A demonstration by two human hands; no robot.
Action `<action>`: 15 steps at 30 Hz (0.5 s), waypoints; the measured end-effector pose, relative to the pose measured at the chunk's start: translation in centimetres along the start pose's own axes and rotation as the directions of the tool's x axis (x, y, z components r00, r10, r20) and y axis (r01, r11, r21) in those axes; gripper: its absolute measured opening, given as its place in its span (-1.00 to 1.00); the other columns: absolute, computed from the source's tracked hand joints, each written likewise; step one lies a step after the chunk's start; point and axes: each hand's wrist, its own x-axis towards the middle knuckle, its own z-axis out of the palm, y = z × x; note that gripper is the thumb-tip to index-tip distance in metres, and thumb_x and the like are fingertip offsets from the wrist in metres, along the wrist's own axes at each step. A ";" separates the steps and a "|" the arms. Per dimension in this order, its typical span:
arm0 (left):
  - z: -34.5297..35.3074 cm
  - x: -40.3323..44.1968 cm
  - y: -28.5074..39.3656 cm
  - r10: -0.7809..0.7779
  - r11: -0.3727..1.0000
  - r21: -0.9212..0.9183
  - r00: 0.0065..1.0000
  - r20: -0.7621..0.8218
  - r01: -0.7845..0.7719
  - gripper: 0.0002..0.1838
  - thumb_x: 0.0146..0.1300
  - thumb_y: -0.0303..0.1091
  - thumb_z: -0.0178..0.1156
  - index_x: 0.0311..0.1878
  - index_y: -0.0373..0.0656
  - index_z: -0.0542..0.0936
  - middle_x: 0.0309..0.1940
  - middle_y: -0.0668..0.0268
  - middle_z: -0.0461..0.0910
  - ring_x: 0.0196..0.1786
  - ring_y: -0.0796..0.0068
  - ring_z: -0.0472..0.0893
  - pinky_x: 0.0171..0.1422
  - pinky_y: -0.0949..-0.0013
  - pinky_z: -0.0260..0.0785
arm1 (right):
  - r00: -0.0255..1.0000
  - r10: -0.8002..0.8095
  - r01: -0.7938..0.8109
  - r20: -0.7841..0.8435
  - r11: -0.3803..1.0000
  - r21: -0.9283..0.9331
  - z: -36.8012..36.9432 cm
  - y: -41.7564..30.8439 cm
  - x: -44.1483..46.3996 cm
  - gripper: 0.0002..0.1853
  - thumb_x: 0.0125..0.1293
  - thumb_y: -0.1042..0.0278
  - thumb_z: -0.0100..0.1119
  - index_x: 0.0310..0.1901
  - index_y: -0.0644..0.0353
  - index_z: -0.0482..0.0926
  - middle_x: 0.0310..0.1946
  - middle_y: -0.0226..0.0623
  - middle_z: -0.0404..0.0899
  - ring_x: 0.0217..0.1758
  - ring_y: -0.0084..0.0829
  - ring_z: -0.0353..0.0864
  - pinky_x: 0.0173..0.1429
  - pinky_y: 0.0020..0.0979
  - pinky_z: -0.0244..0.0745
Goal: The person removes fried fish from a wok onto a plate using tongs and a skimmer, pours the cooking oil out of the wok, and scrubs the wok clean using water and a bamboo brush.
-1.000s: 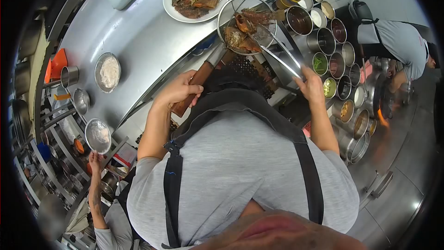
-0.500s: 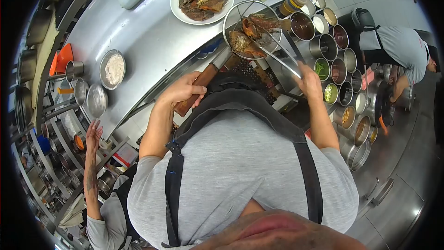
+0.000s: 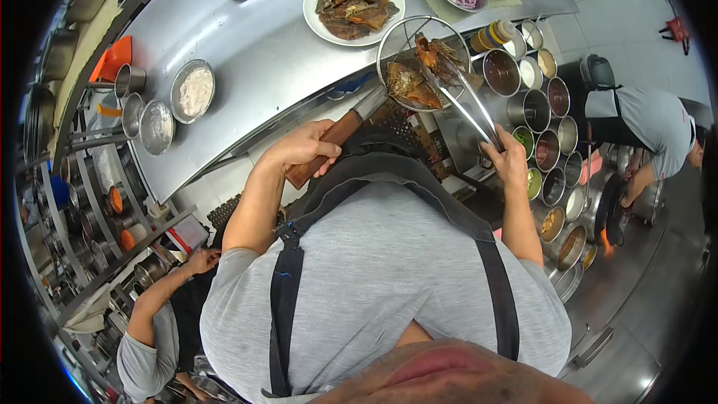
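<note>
Well, my left hand (image 3: pixel 304 146) is curled round the strainer handle (image 3: pixel 345 126), my right hand (image 3: pixel 510 158) round tongs (image 3: pixel 467 113), fish (image 3: pixel 410 86) ahead between.

Wears lt-gry short-slv T-shirt (image 3: pixel 389 254), blk apron (image 3: pixel 389 167) w/ 2 wide straps (image 3: pixel 496 292); shows blue thread (image 3: pixel 283 274) on L strap (image 3: pixel 283 314).

No word, brand, number or sign is showing legibly. Far to the lower left of the strainer (image 3: pixel 400 43), a white panel with a red strip (image 3: pixel 187 233) is appearing too small and blurred for any print to be read. Just right of the strainer, a banded bottle (image 3: pixel 493 34) is showing nothing readable either.
</note>
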 end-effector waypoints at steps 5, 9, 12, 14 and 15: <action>0.3 -0.3 -0.1 0.004 1.000 -0.026 0.999 -0.035 -0.005 -0.78 0.11 -0.47 0.21 -0.18 -0.29 0.45 -0.54 0.30 0.51 -0.65 0.53 0.49 -0.62 0.47 0.35 | 0.998 -0.053 0.056 -0.047 0.996 0.063 -2.5 -2.3 1.7 -0.44 0.04 0.33 0.40 0.10 0.36 0.54 -0.27 -0.10 0.63 -0.37 -0.28 0.60 -0.25 -0.36 0.47; 0.5 -0.1 -0.4 0.028 0.999 0.017 1.000 -0.014 -0.028 -0.78 0.11 -0.48 0.21 -0.19 -0.30 0.46 -0.53 0.30 0.51 -0.63 0.53 0.50 -0.59 0.47 0.35 | 0.983 -0.182 0.183 -0.018 0.979 0.087 -2.6 -5.6 6.5 -0.44 0.05 0.32 0.40 0.12 0.27 0.53 -0.25 -0.12 0.63 -0.34 -0.21 0.61 -0.21 -0.33 0.49; 0.2 1.1 -1.5 0.058 0.998 0.023 0.997 0.054 -0.059 -0.79 0.19 -0.51 0.17 -0.16 -0.29 0.37 -0.52 0.26 0.49 -0.63 0.48 0.54 -0.61 0.41 0.40 | 0.900 -0.436 0.433 -0.004 0.896 -0.102 -1.0 -9.1 12.5 -0.46 0.08 0.30 0.36 0.15 0.18 0.49 -0.21 -0.10 0.62 -0.26 -0.07 0.62 -0.18 -0.20 0.51; 0.3 1.1 -1.6 0.054 0.998 0.016 0.997 0.063 -0.055 -0.79 0.19 -0.51 0.17 -0.17 -0.29 0.37 -0.52 0.26 0.49 -0.63 0.48 0.54 -0.61 0.41 0.40 | 0.868 -0.495 0.494 0.026 0.858 -0.141 0.0 -11.9 16.3 -0.47 0.09 0.31 0.34 0.14 0.16 0.49 -0.20 -0.09 0.61 -0.24 -0.04 0.62 -0.17 -0.15 0.51; 0.3 1.1 -1.5 0.046 0.999 0.008 0.996 0.079 -0.046 -0.79 0.18 -0.51 0.17 -0.18 -0.29 0.37 -0.51 0.26 0.49 -0.62 0.48 0.54 -0.61 0.41 0.40 | 0.823 -0.564 0.562 0.060 0.796 -0.223 0.6 -13.2 18.0 -0.53 0.12 0.34 0.28 0.11 0.16 0.49 -0.22 -0.10 0.61 -0.22 -0.04 0.63 -0.16 -0.13 0.52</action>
